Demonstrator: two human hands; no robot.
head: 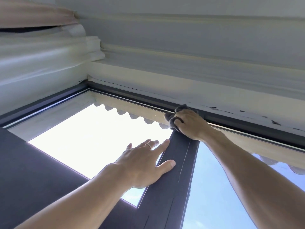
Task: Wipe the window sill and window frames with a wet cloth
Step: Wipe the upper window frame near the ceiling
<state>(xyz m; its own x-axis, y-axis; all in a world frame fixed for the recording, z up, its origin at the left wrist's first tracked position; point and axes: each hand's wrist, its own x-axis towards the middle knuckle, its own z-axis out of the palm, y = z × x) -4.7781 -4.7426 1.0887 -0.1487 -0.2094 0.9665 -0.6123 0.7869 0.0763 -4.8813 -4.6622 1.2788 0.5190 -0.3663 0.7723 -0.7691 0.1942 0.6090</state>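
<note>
Two hands up | right hand point(189, 124) fingers bunch grey cloth point(172, 119), mostly hidden, at top frame point(148, 99) | left hand point(145, 162) fingers spread flat on mullion point(175, 179)

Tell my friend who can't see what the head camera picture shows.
The right hand presses a grey cloth against the top of the dark window frame. The left hand rests flat on the upright bar; bright sky shows through the glass.
</note>
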